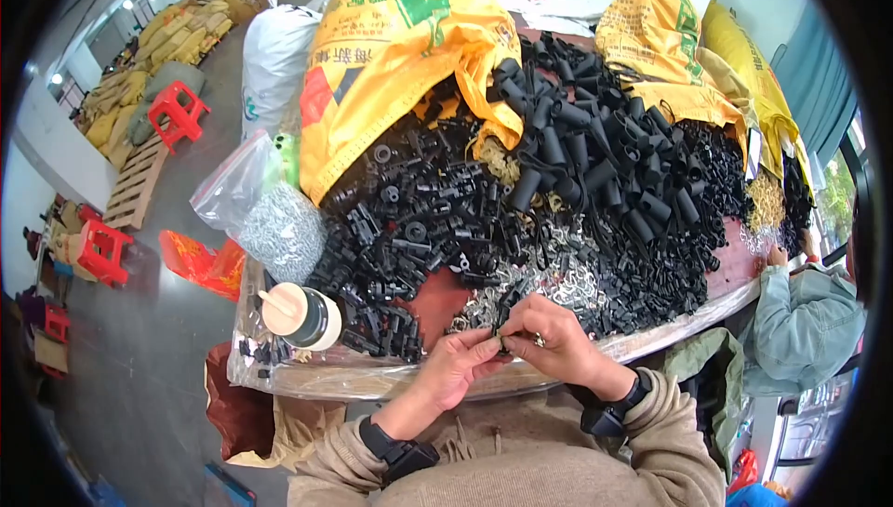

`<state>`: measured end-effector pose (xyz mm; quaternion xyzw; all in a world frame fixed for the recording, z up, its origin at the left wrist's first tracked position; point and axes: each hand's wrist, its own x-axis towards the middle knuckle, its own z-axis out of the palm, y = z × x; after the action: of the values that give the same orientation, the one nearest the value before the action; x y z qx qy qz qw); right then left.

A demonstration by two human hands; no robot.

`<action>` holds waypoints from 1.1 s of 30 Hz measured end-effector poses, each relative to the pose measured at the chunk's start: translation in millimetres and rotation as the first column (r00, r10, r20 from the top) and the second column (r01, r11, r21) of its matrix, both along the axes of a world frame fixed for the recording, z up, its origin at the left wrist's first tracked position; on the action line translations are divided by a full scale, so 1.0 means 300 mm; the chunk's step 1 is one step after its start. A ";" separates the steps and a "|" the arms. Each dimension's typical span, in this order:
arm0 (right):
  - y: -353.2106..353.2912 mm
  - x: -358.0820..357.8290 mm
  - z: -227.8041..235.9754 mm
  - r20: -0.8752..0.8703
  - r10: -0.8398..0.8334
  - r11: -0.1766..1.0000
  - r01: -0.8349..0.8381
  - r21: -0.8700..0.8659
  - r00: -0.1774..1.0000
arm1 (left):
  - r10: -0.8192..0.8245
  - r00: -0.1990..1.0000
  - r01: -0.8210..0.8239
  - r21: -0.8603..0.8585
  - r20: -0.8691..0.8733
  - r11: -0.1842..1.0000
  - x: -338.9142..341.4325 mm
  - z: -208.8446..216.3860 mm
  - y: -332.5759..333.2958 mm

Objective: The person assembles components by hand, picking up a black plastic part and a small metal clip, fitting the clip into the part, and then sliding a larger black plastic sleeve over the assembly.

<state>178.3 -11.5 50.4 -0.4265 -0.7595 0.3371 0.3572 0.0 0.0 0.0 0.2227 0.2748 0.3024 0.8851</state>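
Observation:
My left hand (454, 369) and my right hand (555, 343) meet at the near edge of the table. Both are closed, fingertips pinching a small black plastic part (503, 319) whose exact kind I cannot make out. A small shiny metal piece (539, 340) shows at my right fingers; whether it is held or worn is unclear. Just beyond my hands lies a pile of silvery metal clips (565, 286). Black plastic fittings (400, 242) are heaped to the left, black tube-like pieces (595, 149) farther back, and small black parts (656, 274) to the right.
A lidded jar (302, 316) and a clear bag of grey small parts (284, 233) stand at the left. Large yellow sacks (391, 51) rest behind the heaps. Another person (805, 316) sits at the right. Red stools (179, 114) and stacked sacks (181, 28) stand on the floor.

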 end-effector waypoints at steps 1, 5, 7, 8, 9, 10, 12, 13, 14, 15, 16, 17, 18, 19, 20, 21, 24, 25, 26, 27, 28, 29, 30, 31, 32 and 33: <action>-0.001 -0.005 -0.004 -0.003 -0.029 0.998 0.029 0.048 1.000 | -0.007 1.000 0.007 -0.022 -0.002 1.000 0.001 -0.001 0.000; -0.002 -0.022 -0.003 -0.046 -0.131 0.987 0.135 0.088 0.990 | -0.021 1.000 0.021 -0.062 0.004 0.998 -0.004 0.000 0.008; -0.010 -0.029 0.001 -0.095 -0.231 0.972 0.227 -0.053 0.968 | -0.032 0.999 0.034 -0.080 0.025 0.996 -0.010 0.003 0.010; -0.016 -0.032 -0.005 -0.098 -0.230 0.973 0.227 -0.045 0.968 | -0.032 0.999 0.034 -0.072 0.024 0.997 -0.013 0.003 0.010; -0.024 -0.035 -0.016 -0.088 -0.237 0.971 0.236 -0.022 0.967 | -0.041 0.999 0.043 -0.083 0.031 0.996 -0.015 0.002 0.009; -0.029 -0.037 -0.028 -0.080 -0.243 0.970 0.244 0.003 0.967 | -0.047 0.998 0.050 -0.094 0.036 0.994 -0.016 0.003 0.008; -0.035 -0.038 -0.050 -0.073 -0.249 0.967 0.252 0.032 0.966 | -0.054 0.998 0.058 -0.098 0.041 0.993 -0.017 0.005 0.007; -0.037 -0.038 -0.064 -0.069 -0.243 0.967 0.247 0.063 0.968 | -0.059 0.997 0.065 -0.097 0.056 0.993 -0.017 0.007 0.006; -0.038 -0.039 -0.076 -0.065 -0.236 0.966 0.241 0.094 0.970 | -0.064 0.995 0.071 -0.096 0.071 0.993 -0.017 0.009 0.006; -0.040 -0.038 -0.080 -0.060 -0.232 0.964 0.237 0.122 0.971 | -0.071 0.994 0.079 -0.097 0.087 0.992 -0.017 0.010 0.005; -0.041 -0.040 -0.079 -0.059 -0.233 0.963 0.238 0.124 0.971 | -0.072 0.994 0.081 -0.095 0.088 0.992 -0.017 0.010 0.007; -0.042 -0.043 -0.077 -0.069 -0.232 0.962 0.240 0.133 0.970 | -0.082 0.990 0.093 -0.090 0.113 0.992 -0.018 0.009 0.009; -0.042 -0.046 -0.075 -0.079 -0.231 0.960 0.241 0.141 0.970 | -0.092 0.986 0.104 -0.086 0.138 0.991 -0.019 0.007 0.010; -0.044 -0.050 -0.073 -0.089 -0.230 0.959 0.242 0.149 0.969 | -0.101 0.981 0.115 -0.081 0.163 0.990 -0.020 0.006 0.011; -0.046 -0.052 -0.072 -0.088 -0.231 0.959 0.242 0.150 0.969 | -0.101 0.981 0.116 -0.081 0.164 0.990 -0.019 0.006 0.009; -0.048 -0.055 -0.070 -0.076 -0.225 0.957 0.235 0.168 0.971 | -0.098 0.985 0.109 -0.069 0.143 0.992 -0.018 0.008 0.007; -0.052 -0.059 -0.074 -0.051 -0.214 0.953 0.220 0.207 0.976 | -0.090 0.991 0.095 -0.044 0.102 0.994 -0.015 0.008 0.001; -0.051 -0.058 -0.082 -0.046 -0.210 0.954 0.215 0.211 0.977 | -0.096 0.992 0.098 -0.021 0.081 0.995 -0.015 0.003 0.000; -0.050 -0.057 -0.089 -0.041 -0.206 0.954 0.209 0.216 0.978 | -0.101 0.993 0.101 0.004 0.059 0.995 -0.014 -0.002 -0.001; -0.048 -0.055 -0.091 -0.035 -0.201 0.954 0.204 0.221 0.979 | -0.106 0.994 0.105 0.028 0.036 0.994 -0.014 -0.006 -0.002; -0.047 -0.054 -0.088 -0.034 -0.200 0.953 0.203 0.223 0.979 | -0.104 0.994 0.103 0.031 0.037 0.994 -0.014 -0.010 -0.002; -0.046 -0.054 -0.082 -0.016 -0.191 0.960 0.190 0.207 0.981 | -0.100 0.995 0.098 0.064 0.027 0.993 -0.014 -0.015 -0.001; -0.047 -0.053 -0.080 0.004 -0.183 0.966 0.179 0.187 0.983 | -0.096 0.995 0.094 0.095 0.018 0.991 -0.014 -0.020 -0.003; -0.047 -0.052 -0.078 0.023 -0.174 0.971 0.168 0.168 0.984 | -0.091 0.996 0.089 0.126 0.009 0.988 -0.014 -0.022 -0.004; -0.046 -0.051 -0.078 0.025 -0.173 0.971 0.166 0.169 0.985 | -0.090 0.996 0.088 0.127 0.011 0.988 -0.016 -0.023 -0.005; -0.045 -0.049 -0.079 0.017 -0.160 0.974 0.155 0.167 0.987 | -0.082 0.997 0.083 0.160 -0.014 0.984 -0.019 -0.022 -0.006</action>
<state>163.5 -24.9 26.7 -0.4594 -0.7539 0.2371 0.4054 -5.6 -1.7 -6.5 0.3055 0.2434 0.2857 0.8751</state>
